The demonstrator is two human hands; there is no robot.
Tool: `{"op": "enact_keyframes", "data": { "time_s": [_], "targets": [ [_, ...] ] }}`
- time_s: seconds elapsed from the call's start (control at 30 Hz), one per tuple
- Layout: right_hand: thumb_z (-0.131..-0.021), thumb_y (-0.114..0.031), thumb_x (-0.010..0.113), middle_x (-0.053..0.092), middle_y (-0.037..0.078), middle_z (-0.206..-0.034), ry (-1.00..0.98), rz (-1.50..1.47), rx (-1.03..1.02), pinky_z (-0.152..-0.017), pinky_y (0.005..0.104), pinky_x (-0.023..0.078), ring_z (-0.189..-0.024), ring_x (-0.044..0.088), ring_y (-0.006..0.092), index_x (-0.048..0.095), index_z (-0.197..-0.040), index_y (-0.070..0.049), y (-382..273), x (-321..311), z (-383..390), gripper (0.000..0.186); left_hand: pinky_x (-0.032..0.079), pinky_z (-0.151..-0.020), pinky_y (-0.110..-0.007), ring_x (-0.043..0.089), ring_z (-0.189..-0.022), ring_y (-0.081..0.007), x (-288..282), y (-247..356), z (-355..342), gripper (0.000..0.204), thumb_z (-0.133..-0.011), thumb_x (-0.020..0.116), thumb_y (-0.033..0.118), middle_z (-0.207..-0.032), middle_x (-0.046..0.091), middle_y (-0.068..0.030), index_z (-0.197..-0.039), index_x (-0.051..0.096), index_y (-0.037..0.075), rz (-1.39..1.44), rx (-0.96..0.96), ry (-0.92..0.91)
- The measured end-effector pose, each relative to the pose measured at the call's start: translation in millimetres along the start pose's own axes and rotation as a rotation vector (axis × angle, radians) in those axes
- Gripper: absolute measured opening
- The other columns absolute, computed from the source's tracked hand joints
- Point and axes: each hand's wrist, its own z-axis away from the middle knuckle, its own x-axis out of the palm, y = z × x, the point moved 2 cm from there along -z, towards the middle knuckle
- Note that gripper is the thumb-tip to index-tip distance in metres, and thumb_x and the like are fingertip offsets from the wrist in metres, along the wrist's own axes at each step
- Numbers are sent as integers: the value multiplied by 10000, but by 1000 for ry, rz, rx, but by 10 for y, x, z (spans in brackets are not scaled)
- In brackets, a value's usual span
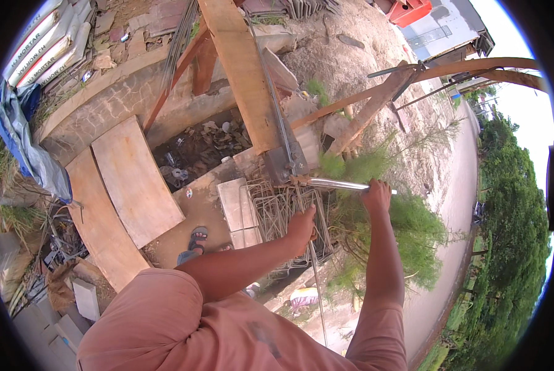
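My left hand [302,229] is closed around a thin steel rod [319,290], which runs from the bending plate down past my body. My right hand [376,195] grips the end of a shiny metal pipe [336,183], held out to the right. The pipe's other end meets a dark metal bending plate [292,159], fixed at the near end of a wooden plank [237,74]. Another rod [271,86] lies along that plank. Beneath my left hand, a pile of bent wire stirrups [268,207] is partly hidden by my forearm.
Flat boards [138,179] lie at the left, near a pit with rubble [206,145]. White bags [48,43] and a blue-grey tarp [23,136] are at far left. Feathery green branches [407,235] spread beside my right arm. Slanting timbers [376,105] stand ahead right.
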Motion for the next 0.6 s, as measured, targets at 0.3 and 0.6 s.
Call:
{"op": "enact_keyframes", "data": {
  "time_s": [0.3, 0.6],
  "targets": [
    [-775, -167, 612, 667, 186, -911, -326, 41, -42, -853, 454, 486, -947, 607, 365, 701, -861, -55, -117, -349, -327, 167, 230, -467, -321, 216, -482, -124, -64, -39, -109, 391, -985, 432, 445, -576, 229, 33, -718, 332, 178, 197, -62, -125],
    [-765, -169, 604, 673, 202, -860, -180, -48, -25, -835, 461, 490, -880, 636, 372, 708, -829, -54, -108, -68, -263, 167, 326, -514, -315, 343, -513, -129, -178, -63, -188, 302, -960, 502, 344, -575, 334, 35, -733, 401, 173, 145, 12, -164]
  ]
}}
